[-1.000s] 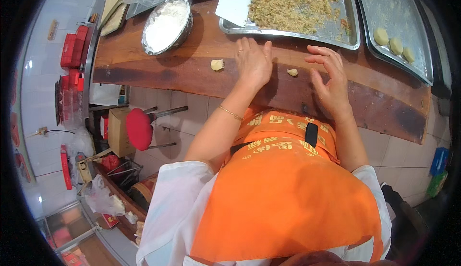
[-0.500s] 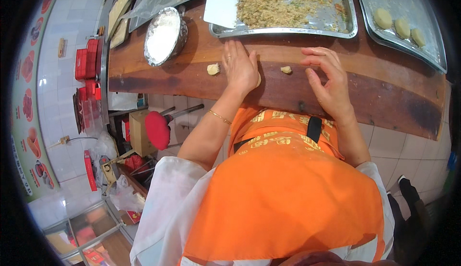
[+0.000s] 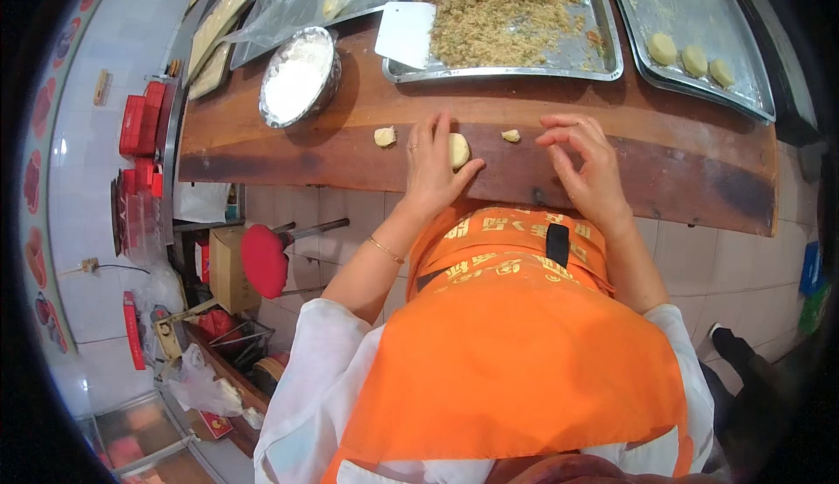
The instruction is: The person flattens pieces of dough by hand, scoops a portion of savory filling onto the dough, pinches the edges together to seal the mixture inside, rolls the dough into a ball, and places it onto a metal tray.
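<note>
My left hand is at the wooden table with its fingers stretched out and thumb apart. In the gap between thumb and fingers sits a pale, rounded dough piece, partly covered by the hand. Left of that hand lies a small dough lump. A smaller dough lump rests between my two hands, nearer the right one. My right hand hovers over the table edge, fingers loosely bent and thumb apart, with nothing visible in it.
Beyond my hands stands a metal tray of crumbly filling, a white scraper at its corner. A flour bowl is at the left. Another tray at right holds several dough rounds. A red stool stands below the table.
My left hand has come off its flat press, uncovering the rounded dough piece beside it. My right hand stays near the small lump, fingers slightly more bent. The whole view has shifted a little.
</note>
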`<state>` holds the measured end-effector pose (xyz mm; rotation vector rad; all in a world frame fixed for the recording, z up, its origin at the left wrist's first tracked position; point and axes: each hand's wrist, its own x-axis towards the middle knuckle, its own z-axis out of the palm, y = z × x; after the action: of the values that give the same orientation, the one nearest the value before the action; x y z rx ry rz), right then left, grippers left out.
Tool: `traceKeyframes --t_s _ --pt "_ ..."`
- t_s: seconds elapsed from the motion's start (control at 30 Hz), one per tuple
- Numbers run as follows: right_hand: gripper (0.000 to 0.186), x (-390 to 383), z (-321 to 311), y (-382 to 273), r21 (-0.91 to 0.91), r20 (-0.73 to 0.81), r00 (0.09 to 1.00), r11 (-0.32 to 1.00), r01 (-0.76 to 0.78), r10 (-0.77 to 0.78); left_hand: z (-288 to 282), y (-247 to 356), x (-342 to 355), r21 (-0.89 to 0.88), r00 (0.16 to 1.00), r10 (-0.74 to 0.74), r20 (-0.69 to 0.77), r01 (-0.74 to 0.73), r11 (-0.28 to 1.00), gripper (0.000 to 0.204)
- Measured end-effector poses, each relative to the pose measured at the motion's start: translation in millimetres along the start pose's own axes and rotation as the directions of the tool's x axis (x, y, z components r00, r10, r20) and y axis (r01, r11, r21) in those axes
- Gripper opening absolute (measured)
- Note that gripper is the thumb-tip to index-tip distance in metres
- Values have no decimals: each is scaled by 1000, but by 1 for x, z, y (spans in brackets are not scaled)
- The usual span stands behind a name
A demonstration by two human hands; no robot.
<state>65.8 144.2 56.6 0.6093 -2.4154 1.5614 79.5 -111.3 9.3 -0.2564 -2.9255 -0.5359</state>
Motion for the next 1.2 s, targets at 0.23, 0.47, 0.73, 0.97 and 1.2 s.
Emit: traceKeyframes --t_s 0.23,0.47,0.73,0.97,1.2 --pt "31 18 27 -1 7 133 981 990 140 -140 -18 -11 1 -892 865 -286 412 318 -323 39" --pt "58 42 42 -13 66 247 949 980 188 -198 -31 38 19 -923 948 -7 318 308 -229 31" --pt "59 49 7 -13 -46 247 956 984 174 -158 -21 54 44 -879 897 63 437 441 -179 31" --pt "52 66 -29 5 -115 272 950 975 191 -155 -15 79 79 -867 873 182 452 478 -142 40" --pt "56 75 -170 94 -36 -254 939 968 -250 233 -19 76 77 -915 915 24 404 403 7 36"
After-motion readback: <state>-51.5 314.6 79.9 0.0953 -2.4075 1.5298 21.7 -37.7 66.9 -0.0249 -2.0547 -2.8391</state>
